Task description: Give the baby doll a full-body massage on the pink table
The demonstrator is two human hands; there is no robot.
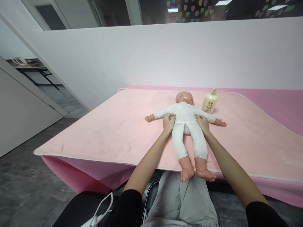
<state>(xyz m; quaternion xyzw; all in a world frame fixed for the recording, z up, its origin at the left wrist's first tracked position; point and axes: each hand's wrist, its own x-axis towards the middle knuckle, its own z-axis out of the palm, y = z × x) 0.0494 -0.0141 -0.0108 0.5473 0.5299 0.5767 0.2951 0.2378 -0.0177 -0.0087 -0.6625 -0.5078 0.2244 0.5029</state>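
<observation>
A baby doll with a white cloth body lies stretched out on a pale pink blanket. Its head points away from me, turned to the right, and its arms spread to both sides. The bare feet stick out past the table's front edge, above my lap. My left hand is closed at the left side of the doll's waist, fingers curled against the cloth. On the opposite side, my right hand grips the waist in the same way. The fingertips are partly hidden against the body.
A pale yellow pump bottle stands just beyond the doll's right-hand arm. Behind the table rises a white wall with windows above. A black chair with a white cable is at the lower left.
</observation>
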